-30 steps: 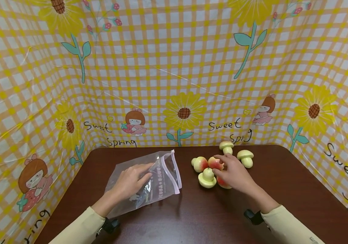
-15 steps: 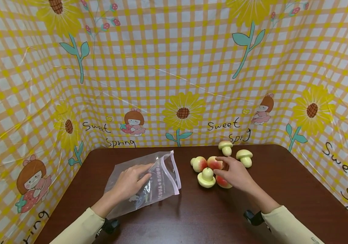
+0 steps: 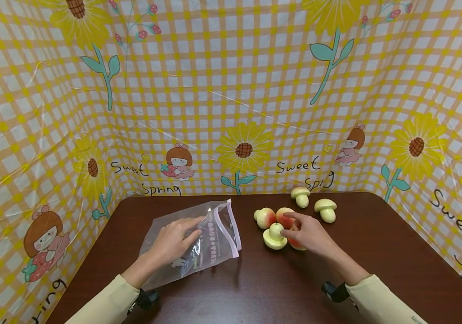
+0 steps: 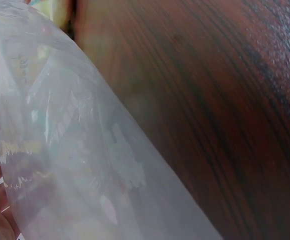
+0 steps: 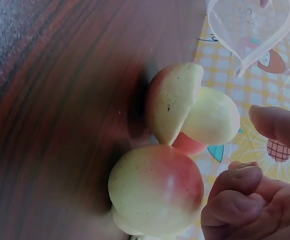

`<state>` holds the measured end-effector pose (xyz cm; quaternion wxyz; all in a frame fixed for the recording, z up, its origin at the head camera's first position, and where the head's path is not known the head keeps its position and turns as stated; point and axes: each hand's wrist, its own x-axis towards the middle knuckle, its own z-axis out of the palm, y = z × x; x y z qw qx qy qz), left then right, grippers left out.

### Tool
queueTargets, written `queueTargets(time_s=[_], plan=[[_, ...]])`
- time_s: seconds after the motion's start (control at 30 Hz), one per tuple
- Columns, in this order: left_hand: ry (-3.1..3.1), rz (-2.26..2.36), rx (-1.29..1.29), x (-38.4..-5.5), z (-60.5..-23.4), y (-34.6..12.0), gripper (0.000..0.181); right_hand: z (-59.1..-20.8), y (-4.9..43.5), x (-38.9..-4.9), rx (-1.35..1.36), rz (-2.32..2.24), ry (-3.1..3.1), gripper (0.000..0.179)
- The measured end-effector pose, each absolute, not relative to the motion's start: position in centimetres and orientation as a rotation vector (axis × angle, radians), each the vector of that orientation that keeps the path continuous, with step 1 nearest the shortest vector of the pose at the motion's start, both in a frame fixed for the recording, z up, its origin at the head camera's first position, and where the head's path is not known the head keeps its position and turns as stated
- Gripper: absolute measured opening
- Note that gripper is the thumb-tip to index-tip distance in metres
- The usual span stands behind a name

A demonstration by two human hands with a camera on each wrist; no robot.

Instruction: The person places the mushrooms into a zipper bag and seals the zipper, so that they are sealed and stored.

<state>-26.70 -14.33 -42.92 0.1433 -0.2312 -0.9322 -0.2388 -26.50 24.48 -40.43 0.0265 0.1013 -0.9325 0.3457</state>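
My left hand (image 3: 176, 238) rests on a clear plastic zip bag (image 3: 206, 261) with a pale pink edge, its fingers extended. The bag's mouth gapes to the right. In the left wrist view, the bag's film (image 4: 85, 150) fills the left half, partly covering that hand. My right hand (image 3: 309, 231) hovers over a cluster of fruit, thumb and fingers apart. Its thumb is close to the upturned stem of a pale mushroom (image 3: 275, 240); contact is unclear. Red-and-yellow peaches (image 3: 266, 218) surround this mushroom, one partly hidden under the hand. The right wrist view shows a peach (image 5: 155, 190) below the mushroom (image 5: 172, 102).
Behind the right hand lie two more mushrooms, one near the back edge (image 3: 301, 196) and one to its right (image 3: 326, 210). A pale knob (image 3: 257, 215) shows beside the left peach. Patterned cloth walls (image 3: 243, 99) enclose the dark wooden table (image 3: 251, 292).
My right hand has shifted slightly left and its thumb has come over towards the mushroom's stem. The left hand and the bag stay as they were.
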Motion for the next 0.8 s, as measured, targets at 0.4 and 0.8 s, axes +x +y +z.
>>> queueTargets(time_s=[0.4, 0.8], plan=[[-2.721, -0.7, -0.647, -26.6, -42.8, -14.3, 0.043, -41.5, 23.5, -26.8, 0.283, 1.087, -2.891, 0.041], [-2.733, -0.727, -0.639, -26.6, -42.9, -14.3, 0.044, -41.9, 22.8, -27.0, 0.294, 1.045, -2.879, 0.036]])
